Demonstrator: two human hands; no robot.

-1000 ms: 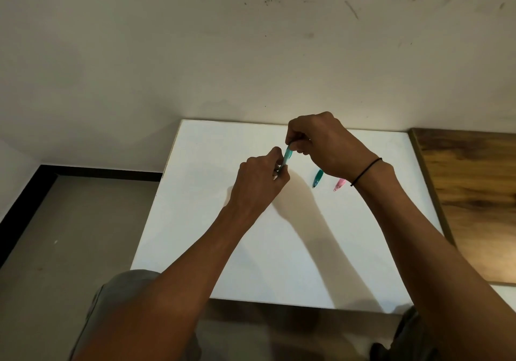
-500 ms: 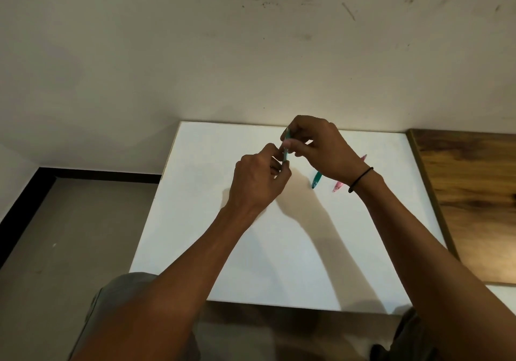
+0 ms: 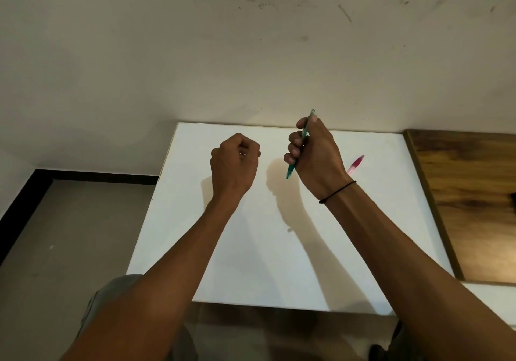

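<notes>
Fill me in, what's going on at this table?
A person is working on a teal pen over a white table. The right hand grips the pen, roughly upright, above the tabletop. The left hand is apart from it, with fingers curled, and seems to pinch a small thin part that is too small to identify. A pink pen lies on the table beyond the right wrist.
</notes>
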